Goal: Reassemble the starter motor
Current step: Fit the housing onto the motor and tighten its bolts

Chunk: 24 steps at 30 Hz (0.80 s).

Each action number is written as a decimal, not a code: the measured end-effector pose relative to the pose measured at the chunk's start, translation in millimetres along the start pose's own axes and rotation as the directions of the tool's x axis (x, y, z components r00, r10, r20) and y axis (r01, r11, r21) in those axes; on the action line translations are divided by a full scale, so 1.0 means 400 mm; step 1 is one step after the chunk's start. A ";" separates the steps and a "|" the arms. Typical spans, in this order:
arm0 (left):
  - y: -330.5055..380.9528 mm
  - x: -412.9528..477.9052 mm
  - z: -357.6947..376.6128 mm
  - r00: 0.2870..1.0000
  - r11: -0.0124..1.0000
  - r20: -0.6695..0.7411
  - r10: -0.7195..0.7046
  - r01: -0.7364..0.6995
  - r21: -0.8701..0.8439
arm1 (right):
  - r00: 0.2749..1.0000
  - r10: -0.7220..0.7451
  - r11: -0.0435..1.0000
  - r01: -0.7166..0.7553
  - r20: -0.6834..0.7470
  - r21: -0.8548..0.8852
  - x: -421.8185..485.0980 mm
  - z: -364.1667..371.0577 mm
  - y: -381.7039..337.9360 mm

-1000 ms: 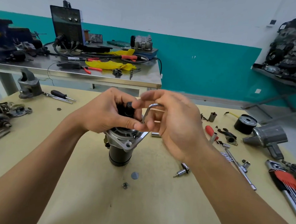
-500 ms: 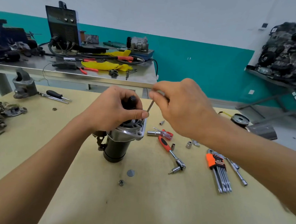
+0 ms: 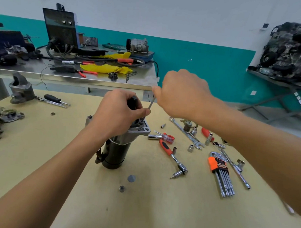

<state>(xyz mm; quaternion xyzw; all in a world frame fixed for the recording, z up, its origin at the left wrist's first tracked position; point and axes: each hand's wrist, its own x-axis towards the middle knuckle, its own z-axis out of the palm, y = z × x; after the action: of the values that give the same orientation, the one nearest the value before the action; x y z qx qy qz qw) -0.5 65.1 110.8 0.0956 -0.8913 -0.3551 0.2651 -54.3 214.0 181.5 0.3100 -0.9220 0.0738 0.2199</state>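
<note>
A nut [image 3: 122,188] and grey disc [image 3: 131,178] lie nearest on the tan table [image 3: 69,188]. Just behind them the starter motor [image 3: 116,152] stands upright, mid-table. The left hand [image 3: 117,115] grips its top end. The right hand [image 3: 183,93] pinches a thin hex key [image 3: 150,105], tilted, with its lower end at the motor's flange by the left thumb. To the right lie a ratchet [image 3: 173,156] and a hex key set [image 3: 220,174]. A steel bench [image 3: 77,76] stands behind.

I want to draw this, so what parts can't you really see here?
Head view only.
- Lower tip of the hex key: behind the thumb of the left hand.
- Top of the starter motor: mostly covered by that hand.
- Fingers of the right hand: turned away, only its back shows.
- The engine: cut off by the right edge.
</note>
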 end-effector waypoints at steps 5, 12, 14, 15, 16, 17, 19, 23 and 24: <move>0.004 -0.002 0.014 0.996 0.998 -0.094 -0.012 0.017 0.058 | 1.000 0.025 1.000 -0.025 -0.002 -0.019 0.030 -0.003 -0.032; -0.042 0.002 -0.072 0.959 0.980 0.223 0.177 -0.151 -0.127 | 0.854 -0.484 0.752 0.294 0.191 0.591 0.017 -0.050 0.081; -0.053 0.008 -0.094 0.936 0.966 0.281 0.213 -0.158 -0.206 | 0.836 -0.539 0.667 0.350 0.102 0.658 0.009 -0.033 0.094; -0.057 0.011 -0.102 0.929 0.959 0.292 0.227 -0.161 -0.232 | 0.831 -0.553 0.656 0.390 0.061 0.646 0.009 -0.025 0.091; -0.060 0.014 -0.108 0.923 0.954 0.301 0.240 -0.167 -0.249 | 0.818 -0.576 0.658 0.451 0.017 0.603 0.012 -0.020 0.081; -0.062 0.016 -0.112 0.918 0.951 0.309 0.250 -0.173 -0.257 | 0.792 -0.610 0.665 0.525 -0.020 0.531 0.019 -0.020 0.067; -0.064 0.018 -0.117 0.907 0.948 0.328 0.263 -0.180 -0.263 | 0.737 -0.675 0.677 0.641 -0.043 0.361 0.033 -0.027 0.040; -0.065 0.012 -0.118 0.907 0.936 0.312 0.282 -0.188 -0.298 | 0.726 -0.687 0.707 0.679 -0.034 0.198 0.033 -0.040 0.001; -0.063 0.008 -0.115 0.910 0.937 0.307 0.278 -0.186 -0.297 | 0.771 -0.636 0.755 0.632 -0.039 0.174 0.025 -0.032 -0.008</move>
<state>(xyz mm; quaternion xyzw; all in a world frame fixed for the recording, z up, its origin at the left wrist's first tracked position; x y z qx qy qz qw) 21.1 18.9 122.8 -0.1109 -0.8741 -0.4463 0.1562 -54.8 209.5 197.2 0.6228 -0.7547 0.0729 0.1930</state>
